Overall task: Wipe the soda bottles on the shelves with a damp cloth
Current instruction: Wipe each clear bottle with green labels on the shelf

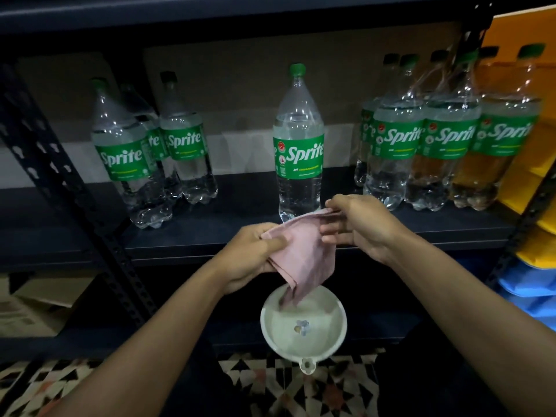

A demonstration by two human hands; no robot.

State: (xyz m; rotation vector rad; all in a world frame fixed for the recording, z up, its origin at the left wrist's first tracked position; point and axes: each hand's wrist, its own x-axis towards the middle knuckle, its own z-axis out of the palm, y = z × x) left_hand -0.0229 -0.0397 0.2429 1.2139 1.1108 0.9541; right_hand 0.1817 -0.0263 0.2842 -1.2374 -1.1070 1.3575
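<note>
A pink cloth [304,254] hangs between my two hands, its lower corner dangling into a white bowl [337,335]. My left hand [249,257] grips the cloth's left edge. My right hand [358,227] pinches its upper right edge. Straight behind the cloth a single Sprite bottle [299,139] with a green cap stands upright on the dark shelf [240,218]. A cluster of three Sprite bottles [150,152] stands at the left, and several more Sprite bottles [436,136] are grouped at the right.
A perforated dark metal upright [60,176] slants down the left side. Yellow and blue packages [535,236] are stacked at the far right. A cardboard box [36,305] lies on the lower left shelf. Patterned floor tiles [301,389] show below the bowl.
</note>
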